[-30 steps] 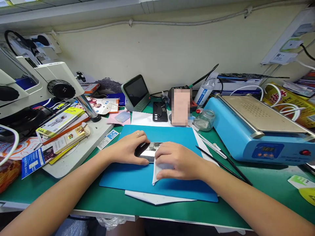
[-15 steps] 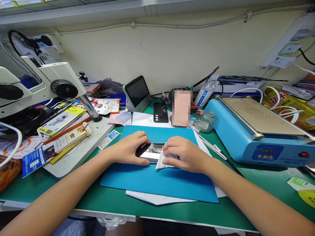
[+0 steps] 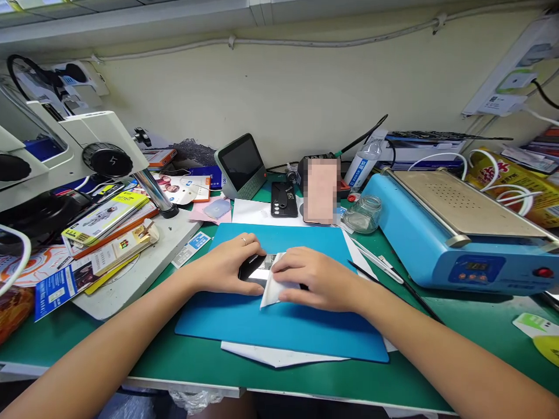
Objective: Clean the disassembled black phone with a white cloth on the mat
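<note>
A glossy black phone (image 3: 257, 272), flat and mirror-like on top, lies on a blue mat (image 3: 279, 329) in front of me. My left hand (image 3: 225, 266) grips its left end, thumb on the near edge and fingers on the far edge. A folded white wipe (image 3: 271, 291) is pinched in the fingers of my right hand (image 3: 317, 279), which presses it onto the phone's face. The wipe and right hand cover the phone's right part.
A blue heating plate machine (image 3: 458, 256) stands at the right, with a glass jar (image 3: 363, 215) and white tweezers (image 3: 379, 262) beside it. A microscope stand (image 3: 100, 148) and piled boxes (image 3: 107, 218) fill the left. Behind the mat are a black phone (image 3: 283, 199) and a smart display (image 3: 241, 166).
My right hand has slid the wipe left along the phone, covering more of its face. My left hand keeps its hold. The view has shifted slightly.
</note>
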The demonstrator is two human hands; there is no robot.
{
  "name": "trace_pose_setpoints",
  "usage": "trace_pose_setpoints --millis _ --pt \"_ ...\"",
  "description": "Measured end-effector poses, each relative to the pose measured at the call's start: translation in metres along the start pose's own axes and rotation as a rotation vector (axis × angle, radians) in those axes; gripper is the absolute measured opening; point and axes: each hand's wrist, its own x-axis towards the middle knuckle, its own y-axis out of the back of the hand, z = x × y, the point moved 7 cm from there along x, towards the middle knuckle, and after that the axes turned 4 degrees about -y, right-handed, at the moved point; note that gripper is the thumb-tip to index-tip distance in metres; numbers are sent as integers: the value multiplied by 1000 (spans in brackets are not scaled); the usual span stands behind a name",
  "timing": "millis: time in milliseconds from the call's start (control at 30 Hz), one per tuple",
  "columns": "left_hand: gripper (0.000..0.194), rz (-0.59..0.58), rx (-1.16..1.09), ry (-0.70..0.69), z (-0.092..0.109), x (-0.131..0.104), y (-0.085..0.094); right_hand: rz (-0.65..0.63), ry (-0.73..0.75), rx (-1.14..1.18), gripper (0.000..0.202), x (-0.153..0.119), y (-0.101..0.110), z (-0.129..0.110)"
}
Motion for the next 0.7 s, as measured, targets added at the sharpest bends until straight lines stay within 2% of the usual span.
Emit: trace_pose_setpoints --millis 100,267,367,467,633,700 --pt "54 -9 -8 10 0 0 -1 33 -69 -25 28 -2 4 5" --pt "54 -3 -2 3 0 0 -1 -4 -17 -19 27 -2 -1 -2" --pt "53 -4 -9 12 0 0 0 8 -58 -14 24 -2 2 2" --pt "54 -11 -9 8 0 0 0 19 -102 -42 27 -2 3 4" --pt "52 5 0 -7 0 0 0 -29 -36 -59 45 2 -6 -5" --pt "54 4 -4 -8 -1 1 -1 -18 -63 -76 39 2 -6 -2"
